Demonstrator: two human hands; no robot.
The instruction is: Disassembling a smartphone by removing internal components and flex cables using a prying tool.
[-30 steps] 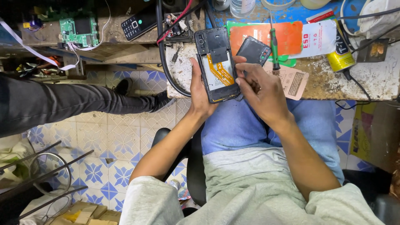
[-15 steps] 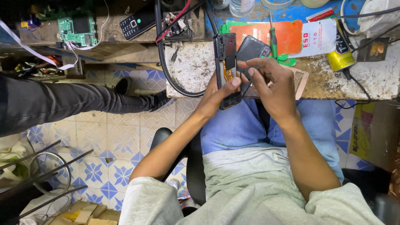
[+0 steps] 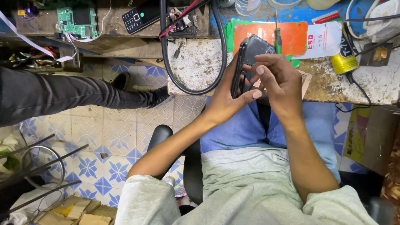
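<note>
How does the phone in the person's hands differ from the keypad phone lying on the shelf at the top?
The held phone is turned edge-on and upright, gripped between the left hand and the right hand; the keypad phone lies flat and untouched on the wooden shelf. The held phone is the longer, slab-shaped one with no keys in sight, while the keypad phone is smaller and shows its buttons and small screen. Both are dark.

- The phone (image 3: 239, 71) stands edge-on, its face hidden.
- The right hand (image 3: 279, 83) covers the dark back cover's (image 3: 256, 46) lower part.
- The circuit board (image 3: 77, 21) is cut by the top edge.
</note>
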